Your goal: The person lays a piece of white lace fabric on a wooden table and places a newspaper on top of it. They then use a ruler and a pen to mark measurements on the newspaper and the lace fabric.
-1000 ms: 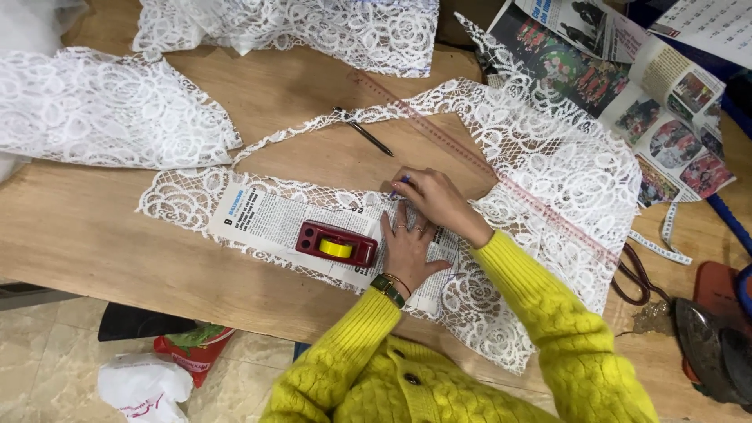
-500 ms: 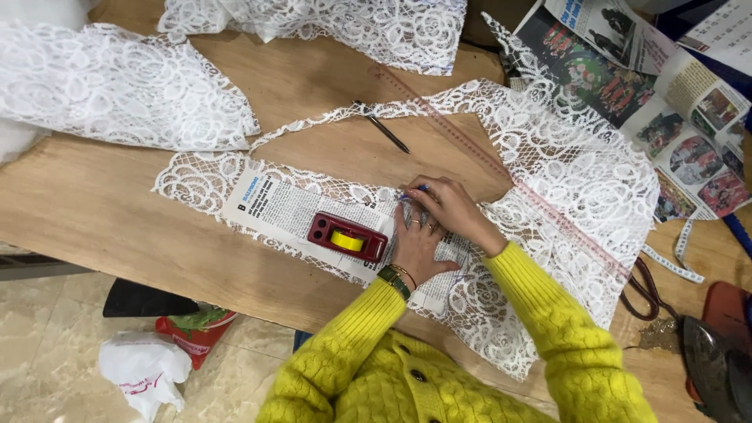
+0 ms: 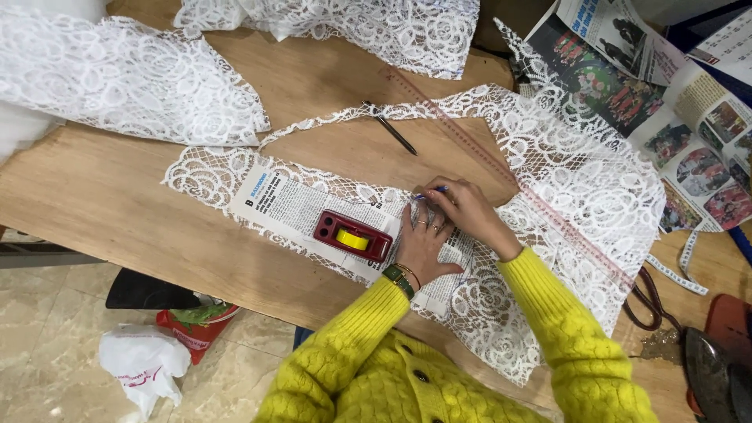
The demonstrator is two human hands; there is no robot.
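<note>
A cut piece of white lace (image 3: 580, 196) lies on the wooden table (image 3: 94, 211) with a newspaper strip (image 3: 290, 207) on top of it. A red tape dispenser with a yellow roll (image 3: 352, 236) sits on the strip. My left hand (image 3: 421, 243) presses flat on the paper and lace just right of the dispenser. My right hand (image 3: 470, 211) holds a blue pen (image 3: 433, 192), its tip touching the edge of the paper. Both arms wear yellow knitted sleeves.
A long clear ruler (image 3: 509, 176) lies diagonally over the lace, with a black pen (image 3: 390, 128) near its far end. More lace pieces (image 3: 117, 86) lie at the back left. Newspapers (image 3: 666, 94), scissors (image 3: 646, 301) and an iron (image 3: 717, 376) are at the right. Bags (image 3: 145, 360) lie on the floor.
The view has shifted slightly to the right and down. My hands have stayed on the paper strip, with the right hand now showing the pen tip at the paper's edge.
</note>
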